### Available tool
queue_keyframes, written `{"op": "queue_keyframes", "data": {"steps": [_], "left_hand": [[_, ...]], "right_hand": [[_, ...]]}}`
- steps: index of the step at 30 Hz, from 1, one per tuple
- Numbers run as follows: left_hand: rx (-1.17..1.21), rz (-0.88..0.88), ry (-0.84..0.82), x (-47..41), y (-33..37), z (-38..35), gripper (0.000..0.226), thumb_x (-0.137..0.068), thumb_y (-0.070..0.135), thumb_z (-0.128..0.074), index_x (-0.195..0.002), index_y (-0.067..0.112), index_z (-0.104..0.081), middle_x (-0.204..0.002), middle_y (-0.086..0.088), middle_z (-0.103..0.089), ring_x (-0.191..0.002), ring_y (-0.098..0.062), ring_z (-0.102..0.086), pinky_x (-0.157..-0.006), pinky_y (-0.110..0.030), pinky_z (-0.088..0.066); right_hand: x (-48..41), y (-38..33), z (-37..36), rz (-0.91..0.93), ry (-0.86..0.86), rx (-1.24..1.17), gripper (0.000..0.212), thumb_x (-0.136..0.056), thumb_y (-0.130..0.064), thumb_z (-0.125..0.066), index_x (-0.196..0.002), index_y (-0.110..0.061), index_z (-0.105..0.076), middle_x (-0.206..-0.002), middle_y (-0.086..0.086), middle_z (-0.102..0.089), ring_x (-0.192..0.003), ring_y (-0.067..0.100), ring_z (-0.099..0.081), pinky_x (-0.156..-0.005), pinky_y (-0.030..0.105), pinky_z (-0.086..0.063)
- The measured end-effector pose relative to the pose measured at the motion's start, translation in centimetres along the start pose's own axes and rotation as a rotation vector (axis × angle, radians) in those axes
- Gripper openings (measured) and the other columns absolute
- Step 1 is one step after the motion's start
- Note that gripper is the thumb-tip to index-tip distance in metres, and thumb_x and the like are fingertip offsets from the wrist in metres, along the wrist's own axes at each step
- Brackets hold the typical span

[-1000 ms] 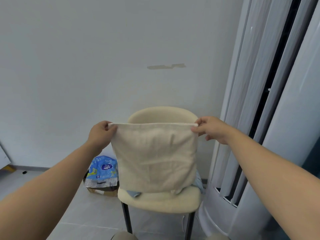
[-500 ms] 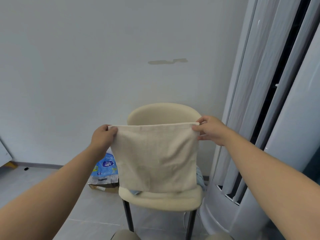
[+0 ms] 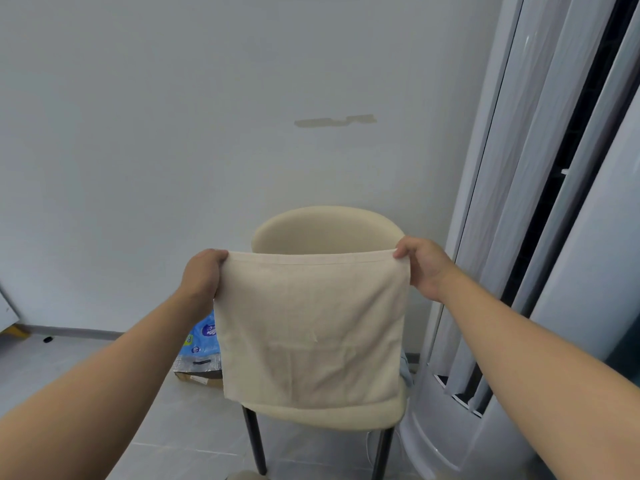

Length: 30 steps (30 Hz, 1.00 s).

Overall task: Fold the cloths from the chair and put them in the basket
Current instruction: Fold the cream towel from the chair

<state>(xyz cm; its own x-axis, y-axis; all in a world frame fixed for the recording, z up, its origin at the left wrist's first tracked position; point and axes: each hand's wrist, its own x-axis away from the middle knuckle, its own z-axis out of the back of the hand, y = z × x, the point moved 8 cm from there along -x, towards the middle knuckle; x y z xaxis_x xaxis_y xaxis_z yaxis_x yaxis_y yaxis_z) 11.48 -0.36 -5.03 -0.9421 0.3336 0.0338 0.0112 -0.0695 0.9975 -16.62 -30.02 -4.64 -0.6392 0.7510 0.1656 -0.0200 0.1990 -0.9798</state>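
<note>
The left hand [image 3: 204, 275] is closed on the top left corner of a beige cloth [image 3: 311, 327], its fingers curled round the hem with the knuckles facing the camera. The right hand [image 3: 424, 268] pinches the top right corner, thumb and fingertips pressed together on the edge. Between the two hands the upper hem is stretched taut and nearly level, and the cloth hangs flat as one roughly square sheet, held in the air in front of the chair [image 3: 325, 230]. Its lower edge reaches down to the front of the seat; whether it touches the cushion cannot be told. The chair is cream, with a rounded backrest showing above the hem, a padded seat and dark legs [image 3: 254, 441]. A strip of pale blue fabric [image 3: 405, 368] shows at the right side of the seat, just behind the cloth. The floor [image 3: 104, 393] is laid with light grey tiles, and the wall [image 3: 173, 133] behind is plain white with a narrow brownish patch [image 3: 334, 120] above the chair. To the right stands a tall white column unit [image 3: 519, 237] with vertical slats and dark gaps. Left of the chair, a blue printed package [image 3: 204, 336] lies on a cardboard box [image 3: 197, 377] on the floor; it bears a round logo and small print, too small to read.
</note>
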Motion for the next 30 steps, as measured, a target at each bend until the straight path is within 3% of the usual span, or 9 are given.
{"op": "queue_keyframes", "data": {"steps": [2,5,8,10,13,19,22,27,30], "left_hand": [[-0.05,0.058,0.035,-0.6,-0.3,0.0,0.013,-0.095,0.025,-0.063,-0.092,0.013,-0.064,-0.099,-0.008,-0.062,-0.092,-0.026,-0.056,-0.089,-0.042,-0.05],[-0.091,0.098,-0.009,-0.9,-0.9,-1.5,0.016,-0.092,0.019,-0.071,-0.089,0.005,-0.064,-0.092,-0.015,-0.06,-0.081,-0.026,-0.054,-0.074,-0.04,-0.049],[-0.106,0.044,-0.084,0.5,-0.6,-3.8,0.01,-0.09,0.007,-0.07,-0.085,0.002,-0.063,-0.087,-0.018,-0.061,-0.075,-0.028,-0.058,-0.069,-0.04,-0.057],[-0.106,-0.006,-0.121,1.9,-0.4,-5.3,0.01,-0.089,0.004,-0.069,-0.081,0.004,-0.063,-0.089,-0.019,-0.065,-0.076,-0.03,-0.066,-0.067,-0.039,-0.062],[-0.1,-0.074,-0.167,3.9,0.0,-7.3,0.018,-0.081,0.016,-0.074,-0.094,0.008,-0.066,-0.099,-0.019,-0.072,-0.084,-0.032,-0.074,-0.07,-0.046,-0.065],[-0.14,-0.215,-0.284,6.7,1.2,-9.7,0.015,-0.087,0.027,-0.073,-0.099,0.02,-0.067,-0.081,-0.001,-0.078,-0.081,-0.026,-0.076,-0.082,-0.055,-0.061],[-0.155,-0.26,-0.291,7.5,1.8,-9.8,0.011,-0.091,0.029,-0.07,-0.098,0.021,-0.068,-0.08,0.0,-0.078,-0.081,-0.025,-0.076,-0.081,-0.054,-0.061],[-0.149,-0.275,-0.338,8.6,2.2,-9.5,0.007,-0.096,0.025,-0.069,-0.1,0.02,-0.07,-0.082,-0.003,-0.078,-0.083,-0.027,-0.076,-0.083,-0.054,-0.061],[-0.097,-0.255,-0.362,9.1,2.4,-9.5,0.013,-0.097,0.029,-0.067,-0.103,0.017,-0.072,-0.087,-0.007,-0.078,-0.088,-0.03,-0.075,-0.085,-0.055,-0.061]], "right_hand": [[-0.6,0.1,0.5,0.007,0.102,0.057,0.014,-0.067,-0.006,-0.064,-0.079,-0.012,-0.06,-0.075,0.008,-0.056,-0.062,0.024,-0.052,-0.056,0.028,-0.047],[-1.1,-0.2,0.8,0.072,0.262,0.162,0.015,-0.069,-0.008,-0.069,-0.082,-0.012,-0.063,-0.084,0.012,-0.065,-0.072,0.027,-0.062,-0.066,0.037,-0.055],[-0.3,-0.6,-0.7,0.14,0.312,0.227,0.02,-0.069,-0.011,-0.068,-0.086,-0.014,-0.059,-0.083,0.01,-0.064,-0.071,0.028,-0.062,-0.064,0.043,-0.06],[0.6,-0.6,-3.1,0.153,0.224,0.281,0.018,-0.08,-0.005,-0.063,-0.094,-0.013,-0.056,-0.084,0.01,-0.063,-0.063,0.028,-0.062,-0.059,0.045,-0.061],[2.2,-0.8,-7.4,0.166,0.011,0.351,0.017,-0.087,0.001,-0.054,-0.096,-0.01,-0.063,-0.084,0.011,-0.061,-0.058,0.028,-0.064,-0.056,0.041,-0.062],[3.7,-0.8,-11.4,0.154,-0.193,0.368,0.023,-0.087,0.002,-0.054,-0.086,-0.003,-0.076,-0.099,0.022,-0.073,-0.079,0.036,-0.076,-0.073,0.04,-0.065],[3.9,-0.7,-11.9,0.157,-0.25,0.392,0.028,-0.087,0.005,-0.049,-0.096,-0.002,-0.075,-0.086,0.022,-0.076,-0.082,0.031,-0.077,-0.082,0.04,-0.063],[4.0,-1.3,-11.6,0.339,-0.251,0.598,0.011,-0.083,-0.013,-0.078,-0.093,-0.011,-0.076,-0.077,0.01,-0.077,-0.076,0.018,-0.075,-0.075,0.034,-0.062],[4.5,-2.3,-11.8,0.498,-0.206,0.793,0.007,-0.086,-0.028,-0.078,-0.087,-0.023,-0.072,-0.072,-0.003,-0.07,-0.061,0.005,-0.058,-0.056,0.022,-0.044]]}}
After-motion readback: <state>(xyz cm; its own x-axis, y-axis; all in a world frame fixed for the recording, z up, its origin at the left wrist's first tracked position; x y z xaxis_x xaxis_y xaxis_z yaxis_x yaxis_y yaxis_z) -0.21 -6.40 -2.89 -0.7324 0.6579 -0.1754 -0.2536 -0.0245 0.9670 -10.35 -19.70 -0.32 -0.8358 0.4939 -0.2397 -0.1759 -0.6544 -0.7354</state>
